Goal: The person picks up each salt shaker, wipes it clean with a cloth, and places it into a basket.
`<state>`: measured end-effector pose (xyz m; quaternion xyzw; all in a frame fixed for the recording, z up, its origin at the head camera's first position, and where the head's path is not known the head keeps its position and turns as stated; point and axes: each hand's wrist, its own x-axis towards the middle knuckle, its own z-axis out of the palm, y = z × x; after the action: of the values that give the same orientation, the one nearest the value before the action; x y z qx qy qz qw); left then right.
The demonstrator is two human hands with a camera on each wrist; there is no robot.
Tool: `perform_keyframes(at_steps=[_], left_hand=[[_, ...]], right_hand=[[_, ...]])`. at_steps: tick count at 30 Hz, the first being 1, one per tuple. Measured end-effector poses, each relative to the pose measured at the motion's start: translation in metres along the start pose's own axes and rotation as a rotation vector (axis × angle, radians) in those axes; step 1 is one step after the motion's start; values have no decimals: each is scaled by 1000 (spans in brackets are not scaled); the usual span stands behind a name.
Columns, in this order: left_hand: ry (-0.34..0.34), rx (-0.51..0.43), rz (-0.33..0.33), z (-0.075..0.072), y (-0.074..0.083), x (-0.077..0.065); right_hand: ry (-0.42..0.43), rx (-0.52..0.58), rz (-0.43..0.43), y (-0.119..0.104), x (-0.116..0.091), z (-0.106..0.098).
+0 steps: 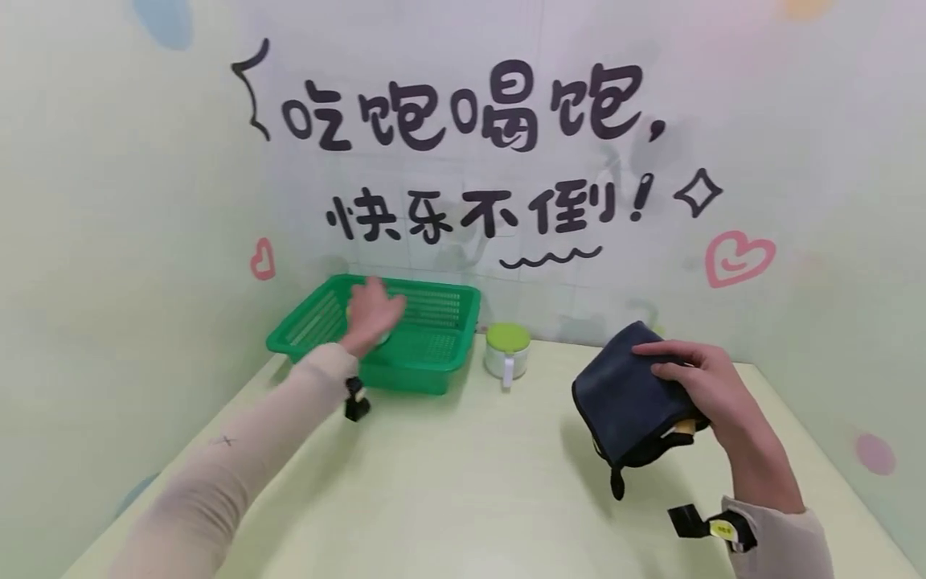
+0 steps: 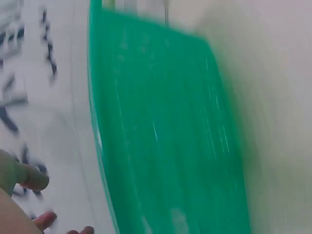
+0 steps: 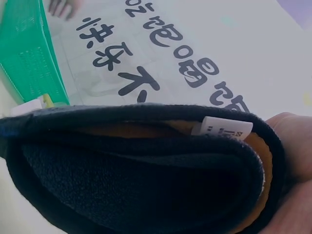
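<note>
My left hand [image 1: 372, 314] reaches over the green plastic basket [image 1: 401, 378], fingers spread and nothing between them. A pale round thing in the basket is mostly hidden beneath this hand. In the left wrist view the fingers [image 2: 34, 178] are apart, beside the blurred basket [image 2: 165, 126]. My right hand [image 1: 705, 382] pinches a folded navy cloth [image 1: 629, 394] with black edging at its right side, above the table. A black loop hangs from its lower corner. The right wrist view shows the cloth's folded layers, a tan inner side and a white label [image 3: 226, 127].
A white cup [image 1: 505, 362] with a green lid stands right of the basket, its handle toward me. The pale table [image 1: 448, 482] meets a wall [image 1: 615, 281] with black lettering at the back. Side walls rise at left and right.
</note>
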<state>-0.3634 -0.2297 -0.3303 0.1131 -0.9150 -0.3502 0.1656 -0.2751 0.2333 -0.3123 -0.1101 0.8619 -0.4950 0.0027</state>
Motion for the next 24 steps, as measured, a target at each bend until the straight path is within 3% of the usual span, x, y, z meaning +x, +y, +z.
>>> perform_keyframes(at_steps=[3,6,8,11,13,15,19,22,24], left_hand=[[1,-131,139,28,38,-26],[-105,-289,187,49,62,-60],[-224,-417,154,60,68,-84],[-416,-584,14,80,73,-114],[-487,-619,-59,94,73,-127],[-512,-593,-120,106,71,-134],[-463,-531,-232,127,67,-136],[-426,-590,-305,141,67,-127],[-439,-647,-335,149,68,-120]], right_hand=[[12,5,1,2,-5,-5],[15,9,-11,2,-7,-4],[6,9,-32,0,-5,0],[3,13,-38,0,-4,3],[6,17,-36,0,-4,4],[10,21,-23,1,-3,5],[16,27,-7,1,-3,5],[25,24,-8,1,-2,3],[32,24,-10,1,-3,1]])
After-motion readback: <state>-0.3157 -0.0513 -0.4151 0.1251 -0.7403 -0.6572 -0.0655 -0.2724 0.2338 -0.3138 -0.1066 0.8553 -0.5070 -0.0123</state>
